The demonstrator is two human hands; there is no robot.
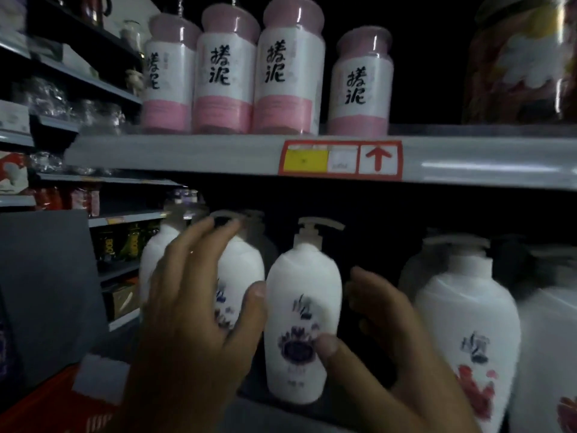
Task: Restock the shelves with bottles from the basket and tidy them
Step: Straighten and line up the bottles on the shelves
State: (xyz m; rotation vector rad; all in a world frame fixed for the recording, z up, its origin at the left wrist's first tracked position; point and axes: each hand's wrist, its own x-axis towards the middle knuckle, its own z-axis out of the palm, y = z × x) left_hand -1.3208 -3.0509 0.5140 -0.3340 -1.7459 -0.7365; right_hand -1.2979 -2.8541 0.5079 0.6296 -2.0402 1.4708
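A white pump bottle with a purple flower (301, 285) stands at the front of the dim lower shelf (281, 414). My right hand (384, 332) wraps it from the right, thumb on its front label and fingers behind its side. My left hand (193, 307) lies with spread fingers against the neighbouring white pump bottle (246, 260), its thumb in the gap between the two bottles. Another white bottle (156, 251) stands further left, partly hidden by my left hand. A red-flowered white bottle (468, 307) stands to the right.
Above, the grey shelf edge (187, 154) carries a red price tag (340, 159), with several pink-capped jars (224, 73) and a large dark jar (524, 57) on top. A red basket (46, 398) shows at lower left. More stocked shelves run off to the left.
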